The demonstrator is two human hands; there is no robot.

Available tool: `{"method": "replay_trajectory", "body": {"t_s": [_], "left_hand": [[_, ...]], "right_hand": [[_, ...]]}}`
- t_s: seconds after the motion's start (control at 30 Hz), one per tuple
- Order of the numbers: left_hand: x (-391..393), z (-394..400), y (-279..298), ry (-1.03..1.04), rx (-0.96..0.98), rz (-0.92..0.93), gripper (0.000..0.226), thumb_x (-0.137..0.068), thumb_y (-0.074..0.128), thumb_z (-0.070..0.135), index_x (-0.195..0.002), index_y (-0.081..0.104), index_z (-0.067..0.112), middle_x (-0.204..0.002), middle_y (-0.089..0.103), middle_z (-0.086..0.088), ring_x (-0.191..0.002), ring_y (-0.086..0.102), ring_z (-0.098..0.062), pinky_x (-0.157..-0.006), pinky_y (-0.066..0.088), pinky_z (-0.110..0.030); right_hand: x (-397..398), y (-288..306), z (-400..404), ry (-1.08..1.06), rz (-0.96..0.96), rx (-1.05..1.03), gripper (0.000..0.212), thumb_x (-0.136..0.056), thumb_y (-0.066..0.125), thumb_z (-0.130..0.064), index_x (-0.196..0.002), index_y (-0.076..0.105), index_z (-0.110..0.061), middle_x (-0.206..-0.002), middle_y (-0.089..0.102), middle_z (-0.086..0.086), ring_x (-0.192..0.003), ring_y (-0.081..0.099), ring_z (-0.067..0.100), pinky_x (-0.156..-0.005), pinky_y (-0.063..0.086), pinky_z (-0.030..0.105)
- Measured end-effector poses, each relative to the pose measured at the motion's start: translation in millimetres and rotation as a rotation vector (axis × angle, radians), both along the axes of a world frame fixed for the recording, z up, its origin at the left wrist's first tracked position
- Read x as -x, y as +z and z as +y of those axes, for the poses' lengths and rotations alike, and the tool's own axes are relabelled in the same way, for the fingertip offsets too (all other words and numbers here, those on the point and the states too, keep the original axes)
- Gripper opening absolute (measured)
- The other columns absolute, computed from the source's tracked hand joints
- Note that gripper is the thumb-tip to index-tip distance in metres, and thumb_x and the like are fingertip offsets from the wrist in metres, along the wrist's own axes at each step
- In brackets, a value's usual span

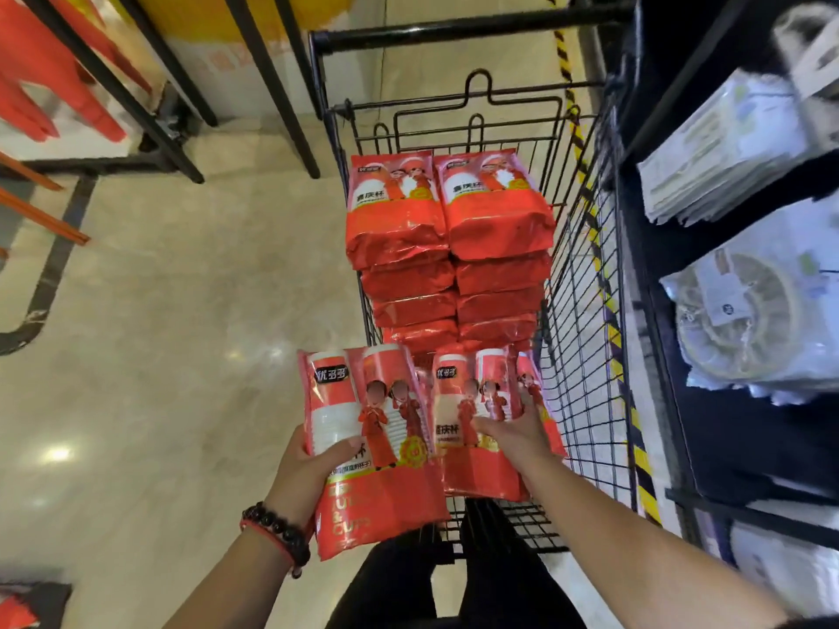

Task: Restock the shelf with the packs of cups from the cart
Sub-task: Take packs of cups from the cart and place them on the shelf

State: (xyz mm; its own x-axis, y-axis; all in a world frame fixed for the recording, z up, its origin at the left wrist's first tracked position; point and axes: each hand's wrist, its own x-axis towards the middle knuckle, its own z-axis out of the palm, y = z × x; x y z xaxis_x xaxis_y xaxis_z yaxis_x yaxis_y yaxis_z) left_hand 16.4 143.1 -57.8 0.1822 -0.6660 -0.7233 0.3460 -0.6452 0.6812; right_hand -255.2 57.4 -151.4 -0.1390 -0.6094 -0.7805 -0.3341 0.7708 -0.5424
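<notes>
While the left hand (313, 465) grips one red cup pack (377, 447) at 7 o'clock, right hand (513, 429) grips a second pack (472, 451) at 5; stacked packs (449, 247) fill the cart (576, 311) at 12; shelf (658, 274) at 3.

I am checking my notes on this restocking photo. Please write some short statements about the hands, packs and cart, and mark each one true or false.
1. The left hand holds a red pack of cups. True.
2. The right hand is on the shelf. False: it is on a second pack at the cart.
3. The cart is empty. False: it holds stacked packs.
4. The left wrist has a bead bracelet. True.
</notes>
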Motion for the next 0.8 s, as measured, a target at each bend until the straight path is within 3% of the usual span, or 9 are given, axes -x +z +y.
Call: {"method": "replay_trajectory", "body": {"t_s": [0.13, 0.2, 0.27, 0.37, 0.47, 0.7, 0.8], "left_hand": [[21.2, -19.3, 6.7, -0.139, 0.068, -0.059, 0.084, -0.045, 0.09, 0.033, -0.12, 0.06, 0.01, -0.108, 0.072, -0.023, -0.093, 0.071, -0.043, -0.081, 0.058, -0.057], [35.9, -28.0, 8.1, -0.217, 0.109, -0.081, 0.091, -0.041, 0.09, 0.036, -0.121, 0.057, 0.008, -0.108, 0.072, -0.022, -0.093, 0.071, -0.042, -0.082, 0.057, -0.058], [48.1, -36.0, 11.8, -0.292, 0.165, -0.088, 0.089, -0.039, 0.089, 0.039, -0.118, 0.057, 0.014, -0.105, 0.074, -0.015, -0.089, 0.073, -0.036, -0.076, 0.06, -0.051], [67.3, -44.1, 17.6, -0.515, 0.252, -0.113, 0.088, -0.042, 0.088, 0.039, -0.122, 0.059, 0.015, -0.107, 0.074, -0.013, -0.09, 0.073, -0.033, -0.08, 0.059, -0.052], [92.5, -45.5, 25.3, -0.635, 0.319, -0.129, 0.093, -0.04, 0.086, 0.043, -0.123, 0.059, 0.013, -0.107, 0.074, -0.014, -0.093, 0.072, -0.035, -0.085, 0.057, -0.051], [183.4, -10.3, 53.0, -0.934, 0.453, -0.084, 0.069, -0.046, 0.086, 0.039, -0.109, 0.068, 0.017, -0.099, 0.077, -0.009, -0.086, 0.074, -0.029, -0.081, 0.058, -0.047], [231.3, 18.9, 65.0, -1.054, 0.494, -0.044, 0.066, -0.049, 0.089, 0.029, -0.11, 0.067, 0.014, -0.099, 0.077, -0.01, -0.083, 0.074, -0.025, -0.078, 0.058, -0.041]], "right_hand": [[46.7, 39.7, 20.0, -0.131, 0.026, 0.109, 0.059, -0.067, 0.091, -0.029, -0.117, 0.061, -0.02, -0.1, 0.075, -0.004, -0.09, 0.073, 0.017, -0.084, 0.059, 0.041], [66.2, 62.3, 38.1, -0.239, 0.065, 0.21, 0.042, -0.066, 0.09, -0.023, -0.1, 0.067, -0.021, -0.083, 0.076, -0.007, -0.079, 0.075, 0.012, -0.071, 0.059, 0.035], [78.2, 87.0, 64.0, -0.339, 0.133, 0.289, 0.046, -0.058, 0.089, -0.033, -0.097, 0.066, -0.02, -0.081, 0.076, -0.005, -0.076, 0.074, 0.012, -0.066, 0.055, 0.031], [93.7, 112.4, 115.7, -0.482, 0.153, 0.383, 0.055, -0.059, 0.086, -0.03, -0.108, 0.067, -0.016, -0.095, 0.078, 0.003, -0.089, 0.075, 0.024, -0.086, 0.058, 0.046], [107.0, 131.9, 170.8, -0.66, 0.197, 0.437, 0.059, -0.061, 0.089, -0.027, -0.113, 0.065, -0.013, -0.101, 0.077, 0.005, -0.093, 0.074, 0.028, -0.091, 0.056, 0.054], [129.0, 169.6, 297.2, -1.036, 0.341, 0.538, 0.076, -0.046, 0.087, -0.042, -0.113, 0.061, -0.018, -0.1, 0.076, 0.001, -0.094, 0.073, 0.024, -0.091, 0.056, 0.053], [142.0, 177.5, 355.8, -1.186, 0.4, 0.571, 0.074, -0.043, 0.089, -0.041, -0.109, 0.057, -0.03, -0.097, 0.076, -0.009, -0.089, 0.073, 0.014, -0.086, 0.058, 0.048]]}}
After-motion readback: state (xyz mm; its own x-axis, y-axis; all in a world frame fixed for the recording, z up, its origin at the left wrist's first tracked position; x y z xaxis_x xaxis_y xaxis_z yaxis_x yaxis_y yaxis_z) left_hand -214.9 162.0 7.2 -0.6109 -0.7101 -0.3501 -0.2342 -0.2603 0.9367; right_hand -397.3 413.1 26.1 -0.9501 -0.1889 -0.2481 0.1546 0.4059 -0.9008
